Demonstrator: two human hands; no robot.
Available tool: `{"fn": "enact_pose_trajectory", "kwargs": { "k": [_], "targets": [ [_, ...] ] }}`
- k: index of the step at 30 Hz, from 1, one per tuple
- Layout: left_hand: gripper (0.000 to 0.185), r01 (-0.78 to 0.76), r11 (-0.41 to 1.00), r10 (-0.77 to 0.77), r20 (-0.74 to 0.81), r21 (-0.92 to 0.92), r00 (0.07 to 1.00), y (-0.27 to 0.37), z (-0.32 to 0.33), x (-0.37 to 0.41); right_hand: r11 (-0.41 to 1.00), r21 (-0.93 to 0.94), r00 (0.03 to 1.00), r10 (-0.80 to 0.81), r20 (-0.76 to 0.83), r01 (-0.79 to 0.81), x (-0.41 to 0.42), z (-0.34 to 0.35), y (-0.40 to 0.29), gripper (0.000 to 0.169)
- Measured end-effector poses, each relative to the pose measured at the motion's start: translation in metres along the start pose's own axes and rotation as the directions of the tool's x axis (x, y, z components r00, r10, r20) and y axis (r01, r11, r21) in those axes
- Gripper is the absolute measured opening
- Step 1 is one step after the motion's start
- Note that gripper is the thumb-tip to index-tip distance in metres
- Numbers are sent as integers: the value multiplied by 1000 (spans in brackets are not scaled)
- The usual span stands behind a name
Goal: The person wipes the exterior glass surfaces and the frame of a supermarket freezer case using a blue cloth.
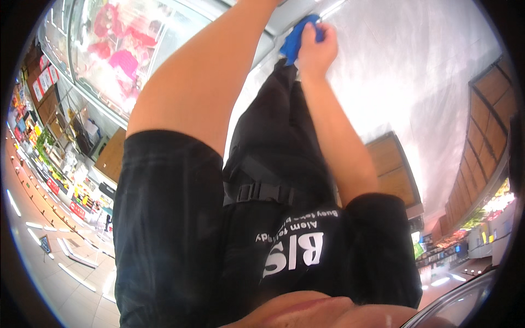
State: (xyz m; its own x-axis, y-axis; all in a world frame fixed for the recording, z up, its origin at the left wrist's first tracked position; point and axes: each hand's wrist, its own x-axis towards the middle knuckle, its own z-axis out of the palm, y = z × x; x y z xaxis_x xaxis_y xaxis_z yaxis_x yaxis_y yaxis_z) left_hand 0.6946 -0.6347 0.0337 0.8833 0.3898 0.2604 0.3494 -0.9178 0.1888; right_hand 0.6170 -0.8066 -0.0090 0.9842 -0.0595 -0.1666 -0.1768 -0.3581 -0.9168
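My right hand (318, 51) is closed around a crumpled blue cloth (293, 41) at the upper middle. The cloth hangs past my fingers on their left side, just above my dark trousers (275, 123). My left arm stretches up past the top edge, and its hand lies out of view. Beside that arm, at the upper left, is a glass display case (71, 45) with red and pink items (123, 65) inside; glare and blur hide what they are. Pale metal-like edges run between the case and the cloth.
A glossy grey floor (369, 53) spreads to the right. Wood-panelled units (484, 123) curve along the right rim, and another wood-panelled unit (393, 168) stands beside my right elbow. At the left are a wooden panel (112, 156), signs and colourful shop displays (45, 143).
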Motion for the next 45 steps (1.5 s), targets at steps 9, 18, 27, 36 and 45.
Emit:
{"fn": "enact_pose_trajectory", "kwargs": {
  "k": [9,18,27,36,45],
  "targets": [
    [56,-15,999,14,27,42,1000,2,1,2,978,-75,981,-192,13,193,-45,26,-3,23],
    [58,-38,997,40,-18,63,999,3,2,3,947,-130,954,-300,-28,294,-32,27,-6,19],
    [64,-91,989,94,-25,113,995,-3,2,4,929,-314,978,-164,129,197,67,4,-51,31],
    [66,-48,997,47,5,55,999,5,3,3,997,79,1000,-20,-7,20,28,5,-17,28],
    [63,-67,997,67,0,41,998,7,7,0,999,31,992,-20,-124,24,-18,35,2,43]
  ]
}}
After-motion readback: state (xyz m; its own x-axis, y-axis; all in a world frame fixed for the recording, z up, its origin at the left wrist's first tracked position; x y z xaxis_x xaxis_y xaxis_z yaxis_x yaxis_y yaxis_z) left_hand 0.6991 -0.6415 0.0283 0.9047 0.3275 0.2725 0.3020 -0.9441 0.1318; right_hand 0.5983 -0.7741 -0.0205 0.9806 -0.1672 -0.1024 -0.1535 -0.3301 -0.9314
